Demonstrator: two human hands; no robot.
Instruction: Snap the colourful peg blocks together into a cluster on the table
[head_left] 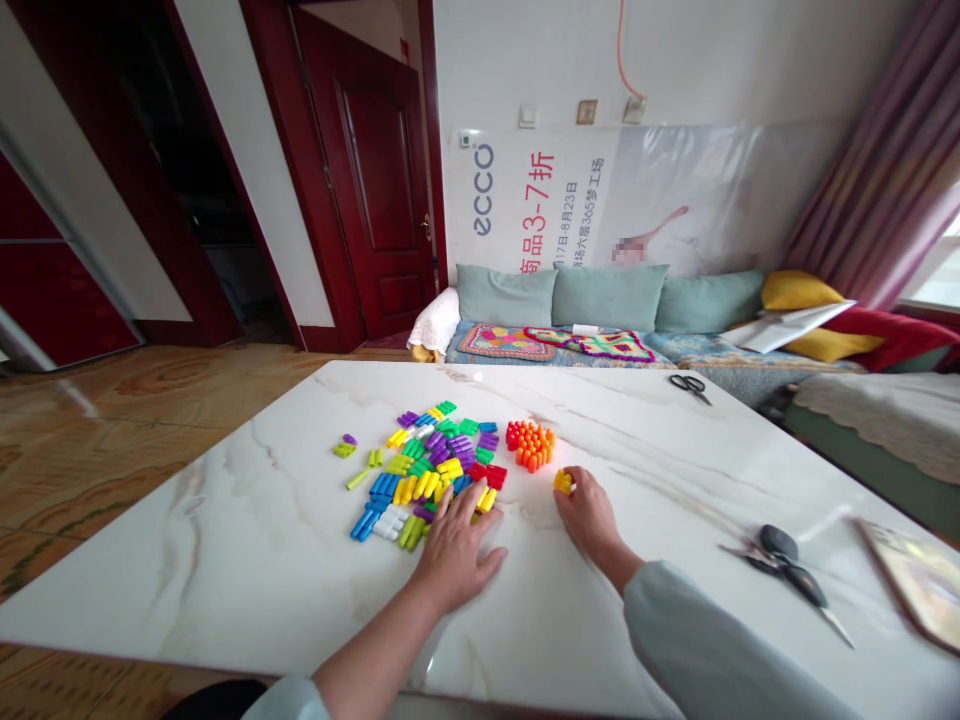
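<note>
A spread of small coloured plastic pieces, like pen caps, [425,485] lies on the white marble-patterned table [247,560], many side by side in short same-coloured rows. My left hand [457,550] rests over the near right edge of the spread, fingers apart, its fingertips by some yellow pieces [487,499]. To the right, my right hand [589,515] is closed around a few yellow pieces [563,482] at the tabletop. Just beyond it stands a tight upright group of red and orange pieces [531,445]. My left fingers hide part of the spread.
Black-handled scissors [691,385] lie at the far right of the table. Closer on the right are dark-handled tools [787,570] with pointed metal ends and a flat book-like object [915,580]. A sofa with green cushions [607,297] stands behind the table.
</note>
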